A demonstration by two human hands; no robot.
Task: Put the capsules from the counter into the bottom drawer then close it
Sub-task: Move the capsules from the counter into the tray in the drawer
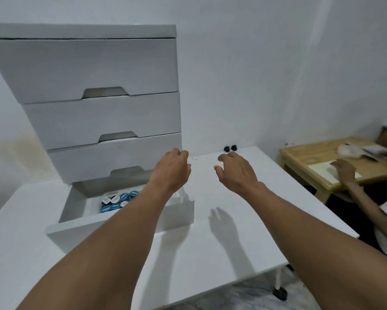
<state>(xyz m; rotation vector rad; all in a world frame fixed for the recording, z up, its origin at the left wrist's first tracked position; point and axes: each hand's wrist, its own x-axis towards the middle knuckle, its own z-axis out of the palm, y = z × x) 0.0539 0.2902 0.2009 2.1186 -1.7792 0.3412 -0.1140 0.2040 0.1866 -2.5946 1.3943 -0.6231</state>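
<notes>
Mid-frame, right hand (pixel 235 171) hovered loosely open, empty, aimed at two capsules (pixel 230 148) just above. Left hand (pixel 172 166) was curled, contents unclear. Drawer (pixel 125 222) stood open lower left for them.

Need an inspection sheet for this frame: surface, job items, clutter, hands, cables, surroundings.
Surface: white counter, dark specks toward the back.
Job's things: two dark capsules on the counter by the white wall; bottom drawer open, stored capsules inside; upper drawers closed.
Clutter: nothing seen.
Hands: left hand fingers curled, contents hidden; right hand open, short of the two capsules.
Cables: nothing seen.
Surroundings: wooden table at right, another person's hand on it.
</notes>
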